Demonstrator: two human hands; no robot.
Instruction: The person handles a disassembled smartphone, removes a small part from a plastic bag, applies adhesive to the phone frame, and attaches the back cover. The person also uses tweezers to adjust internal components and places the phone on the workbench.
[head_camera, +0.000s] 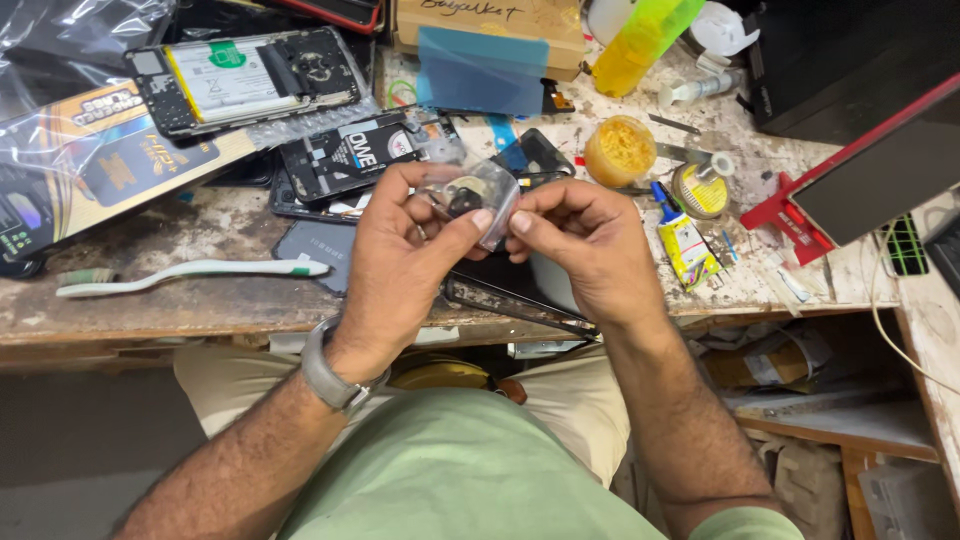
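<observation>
Both hands (400, 250) (580, 240) pinch clear pouch (490, 195); toothbrush (190, 275) left.

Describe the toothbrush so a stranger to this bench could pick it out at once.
Start at the worn, stained workbench and look along its near edge, left of the person's left hand. The toothbrush lies flat there, apart from the hand. It is the only long white stick with green trim, set below the bagged phone parts.

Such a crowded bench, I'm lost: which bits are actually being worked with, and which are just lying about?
In use:
left hand
right hand
small clear bag with a dark part inside, held by both

Lying about:
toothbrush
opened phone
glue tube
yellow paste jar
</observation>
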